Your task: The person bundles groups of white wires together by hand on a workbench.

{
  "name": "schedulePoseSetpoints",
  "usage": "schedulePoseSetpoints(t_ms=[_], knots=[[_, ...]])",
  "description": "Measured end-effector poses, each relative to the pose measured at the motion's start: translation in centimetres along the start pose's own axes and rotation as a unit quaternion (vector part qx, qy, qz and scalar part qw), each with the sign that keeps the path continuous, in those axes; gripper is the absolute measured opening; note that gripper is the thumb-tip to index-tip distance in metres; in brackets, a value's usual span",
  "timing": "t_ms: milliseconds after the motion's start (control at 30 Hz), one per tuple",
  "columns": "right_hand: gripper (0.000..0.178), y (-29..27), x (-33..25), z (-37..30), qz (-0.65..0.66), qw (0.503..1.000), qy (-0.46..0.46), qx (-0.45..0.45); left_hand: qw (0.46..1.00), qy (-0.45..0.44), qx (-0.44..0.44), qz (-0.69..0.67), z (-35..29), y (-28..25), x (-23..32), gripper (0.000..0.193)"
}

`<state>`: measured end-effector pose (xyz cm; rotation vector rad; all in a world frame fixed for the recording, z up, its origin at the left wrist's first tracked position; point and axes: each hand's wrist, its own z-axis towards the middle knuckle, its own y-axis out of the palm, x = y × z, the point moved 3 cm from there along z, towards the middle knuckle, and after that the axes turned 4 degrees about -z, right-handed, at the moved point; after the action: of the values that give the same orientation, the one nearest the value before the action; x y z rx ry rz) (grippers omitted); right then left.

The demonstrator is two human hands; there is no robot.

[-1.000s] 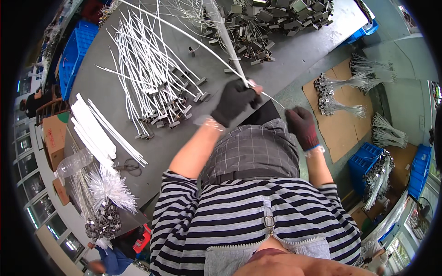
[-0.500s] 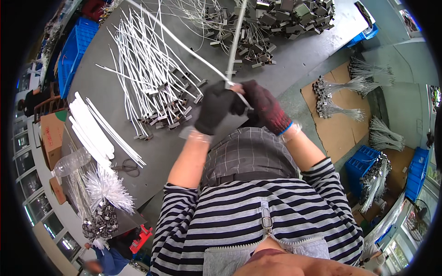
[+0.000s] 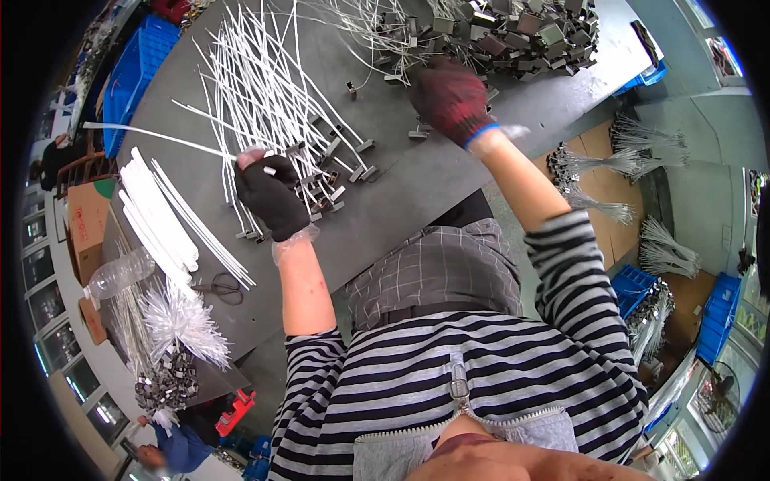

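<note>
Over the table (image 3: 377, 216), the left of 2 hands (image 3: 270, 191) grips white tube (image 3: 160, 135)

Grey desk (image 3: 393, 200), viewed from above. Across its left half: a spread of white-sleeved wires (image 3: 253, 80) ending in dark metal blocks. At the far right: a heap of dark metal blocks (image 3: 545, 36) with thin wires (image 3: 345, 16). Between the two: a single small block (image 3: 351, 90). Along the left edge: thick white tubes (image 3: 156, 216), thinner tubes (image 3: 204, 228), dark scissors (image 3: 224, 289), a clear plastic bottle (image 3: 120, 272).
</note>
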<state>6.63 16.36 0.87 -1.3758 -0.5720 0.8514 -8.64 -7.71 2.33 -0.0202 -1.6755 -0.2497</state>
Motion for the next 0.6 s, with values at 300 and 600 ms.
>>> schedulePoseSetpoints(t_ms=[300,600], knots=[[0.029,-1.5,3.2,-19.4,0.565,0.768,0.256,-0.158,0.897,-0.272,-0.333,0.098,-8.2,11.7,-8.8,0.02],[0.043,5.5,14.5,-47.5,0.335,0.705,0.577,-0.242,0.956,-0.058,-0.268,-0.105,-7.7,13.1,-4.8,0.016]])
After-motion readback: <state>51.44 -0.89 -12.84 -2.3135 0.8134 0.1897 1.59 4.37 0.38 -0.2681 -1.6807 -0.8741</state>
